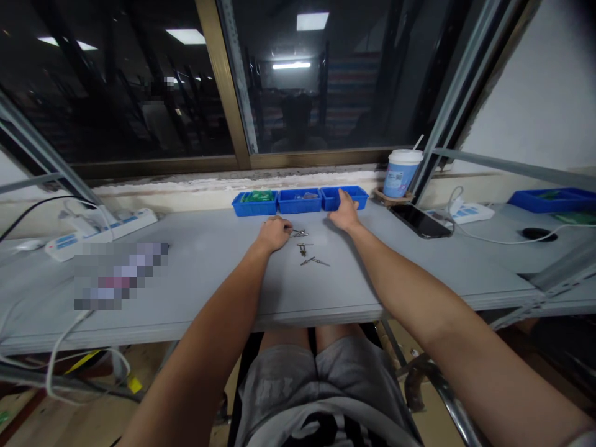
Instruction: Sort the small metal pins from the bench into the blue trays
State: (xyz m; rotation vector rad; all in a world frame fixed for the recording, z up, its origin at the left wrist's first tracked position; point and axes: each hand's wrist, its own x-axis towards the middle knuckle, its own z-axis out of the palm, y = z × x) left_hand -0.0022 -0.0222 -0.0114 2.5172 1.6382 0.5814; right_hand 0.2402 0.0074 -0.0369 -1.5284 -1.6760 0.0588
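My left hand [275, 233] rests on the grey table with its fingers curled together at a thin metal pin-like piece [298, 232]; the fingertips are partly hidden. Just right of it lie more small metal pieces like blind rivets: a short group [303, 249] and a longer pair [319, 261] nearer to me. My right hand [345, 213] is at the front wall of the right blue bin [362, 197], fingers apart and partly over its rim. Beside that bin stand the middle blue bin [298, 205], with small clear bags, and the left blue bin [254, 210], with green packets.
A lidded blue cup [401, 174] stands at the back right, near a black phone [421, 221]. Power strips lie at left [100, 236] and right [470, 213], with loose cables. Another blue tray [554, 200] sits far right. A window backs the table [209, 273].
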